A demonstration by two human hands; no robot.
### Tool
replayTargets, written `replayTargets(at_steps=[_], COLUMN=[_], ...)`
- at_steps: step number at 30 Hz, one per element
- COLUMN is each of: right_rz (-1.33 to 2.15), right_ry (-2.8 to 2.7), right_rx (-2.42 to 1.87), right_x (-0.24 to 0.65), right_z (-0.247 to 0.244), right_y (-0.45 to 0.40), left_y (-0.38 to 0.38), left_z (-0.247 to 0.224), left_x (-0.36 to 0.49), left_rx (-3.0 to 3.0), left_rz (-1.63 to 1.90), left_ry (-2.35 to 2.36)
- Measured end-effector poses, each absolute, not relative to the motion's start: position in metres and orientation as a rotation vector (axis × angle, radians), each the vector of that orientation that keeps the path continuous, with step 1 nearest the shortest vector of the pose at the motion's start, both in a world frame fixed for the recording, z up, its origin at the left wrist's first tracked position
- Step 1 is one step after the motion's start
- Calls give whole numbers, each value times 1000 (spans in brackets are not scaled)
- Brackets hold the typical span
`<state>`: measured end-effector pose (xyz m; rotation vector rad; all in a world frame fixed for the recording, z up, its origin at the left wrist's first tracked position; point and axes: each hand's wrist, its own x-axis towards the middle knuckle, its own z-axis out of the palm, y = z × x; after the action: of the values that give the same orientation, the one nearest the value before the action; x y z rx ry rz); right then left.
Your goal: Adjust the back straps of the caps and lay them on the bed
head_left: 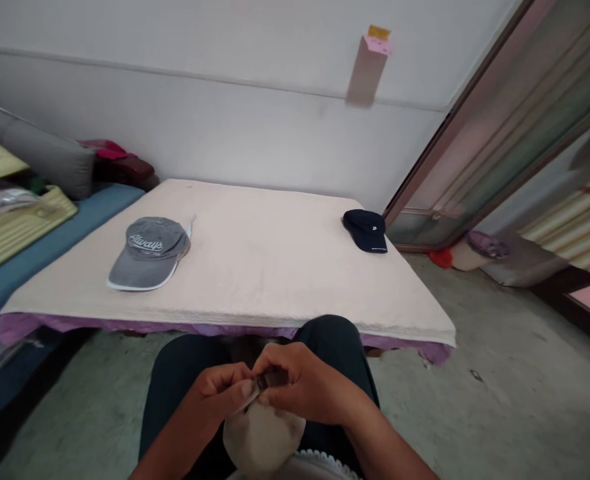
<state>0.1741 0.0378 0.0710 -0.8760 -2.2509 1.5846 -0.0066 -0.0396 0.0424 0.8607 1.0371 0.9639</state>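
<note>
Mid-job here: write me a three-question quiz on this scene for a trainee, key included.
1. Multiple choice: Which word runs across the grey fabric cap with the white-edged brim?
A) Never
B) Always
C) Forever

2. True or false: The dark navy cap lies nearer the right edge of the cream cloth-covered table than its left edge.

3. Short answer: What do the person's left hand and right hand hold, and over what?

Key:
1. B
2. True
3. A rounded beige item, over the dark-trousered legs
</note>
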Motion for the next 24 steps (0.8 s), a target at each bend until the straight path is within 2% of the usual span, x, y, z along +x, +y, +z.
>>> replayTargets(at_steps=[13,19,24], right_rz=[1732,1494,1486], right_ry=[-2027,-2178,-2216], right_rx=[-843,-850,-857], right_x=[222,222,221], right_z=[71,75,72], right_y=[32,38,42], left_y=[-37,-28,-18], left_z=[50,49,50], left_x=[39,41,45], left_rx=[916,860,914], left_rz=[926,962,912], left_ry=[1159,1219,1277])
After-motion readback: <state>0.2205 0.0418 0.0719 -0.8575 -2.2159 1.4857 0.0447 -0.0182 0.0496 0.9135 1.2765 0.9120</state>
